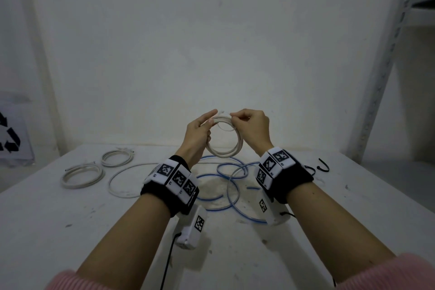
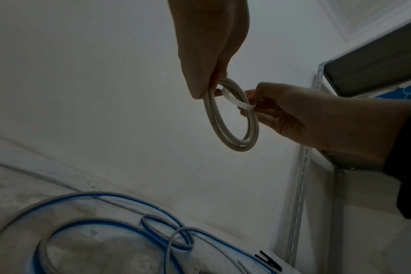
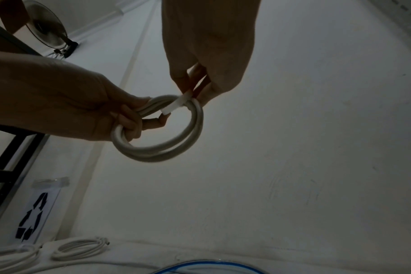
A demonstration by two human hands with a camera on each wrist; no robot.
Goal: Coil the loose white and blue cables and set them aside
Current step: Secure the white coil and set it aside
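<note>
A coiled white cable [image 1: 229, 146] [image 2: 232, 129] [image 3: 176, 146] hangs in the air above the table. My left hand [image 1: 200, 132] [image 3: 120, 115] grips its left side, fingers curled through the loop. My right hand [image 1: 249, 125] [image 2: 253, 105] pinches a thin white tie strip [image 2: 237, 103] [image 3: 174, 105] wrapped over the top of the coil. A loose blue cable [image 1: 226, 186] [image 2: 129, 218] sprawls in loops on the table below my hands. A loose white cable loop [image 1: 117, 181] lies left of it.
Two finished white coils [image 1: 82, 175] [image 1: 116, 158] lie at the table's back left. Black clips [image 1: 322, 165] sit at the back right. A metal shelf upright [image 1: 386, 66] rises on the right. A recycling sign [image 1: 9, 136] leans at left.
</note>
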